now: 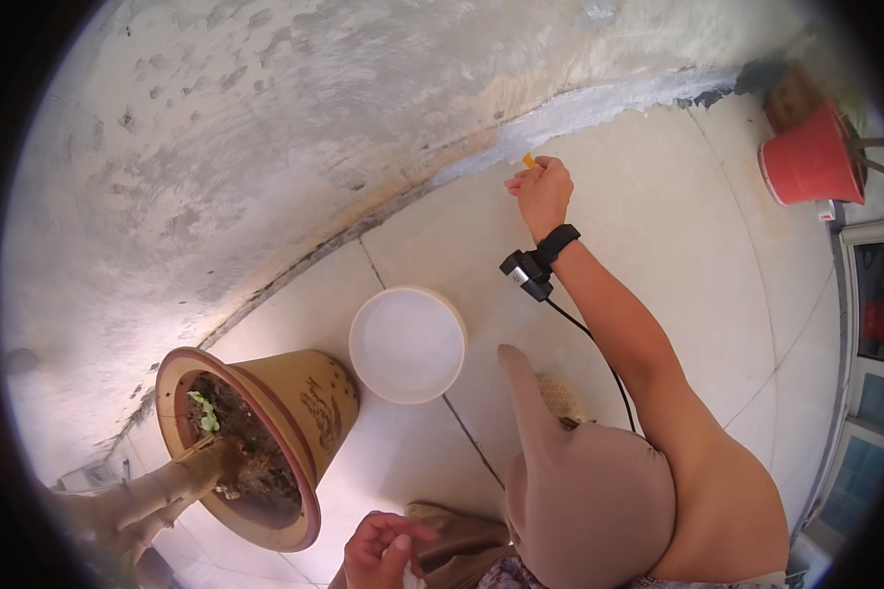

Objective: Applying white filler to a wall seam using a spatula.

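Observation:
My right hand (545,188), wearing a black wrist strap with a small camera (528,274) and cable, reaches to the foot of the wall. It grips a small orange-yellow tool (529,160), mostly hidden by the fingers, beside a pale grey, freshly coated-looking strip (560,118) along the wall's base. At the bottom of the view is my left hand (383,552), its fingers curled around something white (414,578), perhaps cloth or paper. Between my knee and the wall stands a round cream tub (408,344) holding whitish, cloudy contents.
A tan ceramic pot (324,412) with a thick-stemmed plant stands left of the tub. At the far right a red pot (810,158) rests near a window frame (865,294). The rough plastered wall (265,147) meets the tiled floor (670,221) diagonally.

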Demonstrator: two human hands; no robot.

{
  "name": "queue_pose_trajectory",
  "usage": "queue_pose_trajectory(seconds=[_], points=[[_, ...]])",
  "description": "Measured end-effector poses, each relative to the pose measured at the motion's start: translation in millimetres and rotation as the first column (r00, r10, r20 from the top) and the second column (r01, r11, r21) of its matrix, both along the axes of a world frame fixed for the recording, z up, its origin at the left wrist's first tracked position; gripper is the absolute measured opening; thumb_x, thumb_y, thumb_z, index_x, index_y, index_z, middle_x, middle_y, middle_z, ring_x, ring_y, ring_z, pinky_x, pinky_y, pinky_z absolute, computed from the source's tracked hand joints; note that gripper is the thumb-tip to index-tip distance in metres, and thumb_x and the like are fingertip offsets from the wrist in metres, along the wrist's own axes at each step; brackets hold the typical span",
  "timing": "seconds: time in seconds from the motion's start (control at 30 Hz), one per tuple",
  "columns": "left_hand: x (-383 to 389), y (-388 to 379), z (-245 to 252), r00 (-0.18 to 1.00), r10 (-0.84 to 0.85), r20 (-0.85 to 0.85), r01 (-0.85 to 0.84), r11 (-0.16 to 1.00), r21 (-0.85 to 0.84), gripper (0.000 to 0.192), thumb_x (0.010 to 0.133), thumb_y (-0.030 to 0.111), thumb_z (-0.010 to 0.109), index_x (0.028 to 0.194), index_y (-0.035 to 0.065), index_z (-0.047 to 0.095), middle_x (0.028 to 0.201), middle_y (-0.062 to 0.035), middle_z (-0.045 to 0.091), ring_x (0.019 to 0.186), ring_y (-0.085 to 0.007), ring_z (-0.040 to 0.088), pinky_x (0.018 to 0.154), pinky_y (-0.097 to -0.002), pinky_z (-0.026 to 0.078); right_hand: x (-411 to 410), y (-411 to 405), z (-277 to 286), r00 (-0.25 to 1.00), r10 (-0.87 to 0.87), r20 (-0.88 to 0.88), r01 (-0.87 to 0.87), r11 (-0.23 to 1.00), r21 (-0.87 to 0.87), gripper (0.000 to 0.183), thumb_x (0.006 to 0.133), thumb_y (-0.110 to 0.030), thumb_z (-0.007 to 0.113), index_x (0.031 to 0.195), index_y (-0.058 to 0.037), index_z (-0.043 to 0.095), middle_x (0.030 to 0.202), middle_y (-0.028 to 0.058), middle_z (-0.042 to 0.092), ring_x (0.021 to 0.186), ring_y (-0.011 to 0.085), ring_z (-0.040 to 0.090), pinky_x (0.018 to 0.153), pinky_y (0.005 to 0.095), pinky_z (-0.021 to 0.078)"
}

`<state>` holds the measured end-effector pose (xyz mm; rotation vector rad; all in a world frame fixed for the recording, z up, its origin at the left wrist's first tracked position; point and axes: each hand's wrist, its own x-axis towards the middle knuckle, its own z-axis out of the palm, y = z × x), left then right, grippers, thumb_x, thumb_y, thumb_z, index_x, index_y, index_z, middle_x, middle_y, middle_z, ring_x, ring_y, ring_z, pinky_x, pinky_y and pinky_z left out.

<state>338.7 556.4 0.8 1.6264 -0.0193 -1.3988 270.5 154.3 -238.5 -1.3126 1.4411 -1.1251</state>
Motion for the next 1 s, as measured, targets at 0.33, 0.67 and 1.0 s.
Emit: queue_pose_trajectory(seconds=[0.33, 0.67, 1.0], points=[[7.3, 0.1, -6.2, 0.997, -0.051, -0.055, 0.051, 0.999, 0.0, 0.015, 0.09, 0.01, 0.053, 0.103, 0.0026, 0.052, 0.087, -0.0086, 0.065, 0.056, -0.0044, 0.05, 0.051, -0.0152, 0.04, 29.3, 21.6, 8.3, 0.976, 0.22, 0.006, -0.22, 0.975, 0.028, 0.025, 0.083, 0.003, 0.046, 0.104, 0.0169, 0.046, 0.07, 0.0167, 0.061, 0.061, 0.0217, 0.065, 0.053, 0.0264, 0.0529], [11.9, -1.3, 0.9, 0.995, -0.087, -0.045, 0.084, 0.995, -0.053, 0.015, 0.091, 0.01, 0.05, 0.103, 0.002, 0.052, 0.09, -0.0117, 0.066, 0.054, -0.0053, 0.05, 0.05, -0.0161, 0.04, 25.7, 45.1, 37.3, 0.872, -0.006, 0.49, -0.256, 0.847, 0.465, 0.021, 0.084, 0.004, 0.039, 0.096, 0.0184, 0.05, 0.09, 0.0231, 0.059, 0.075, 0.026, 0.065, 0.065, 0.0281, 0.0558], [10.4, 2.7, -0.4, 0.997, -0.064, -0.037, 0.062, 0.995, -0.072, 0.016, 0.091, 0.011, 0.05, 0.103, 0.0013, 0.052, 0.091, -0.0123, 0.066, 0.054, -0.0053, 0.05, 0.05, -0.0159, 0.04, 9.9, 25.5, 45.8, 0.888, -0.062, 0.456, -0.113, 0.931, 0.347, 0.022, 0.084, 0.005, 0.041, 0.098, 0.0188, 0.049, 0.09, 0.0215, 0.059, 0.075, 0.0255, 0.065, 0.066, 0.0277, 0.0552]])
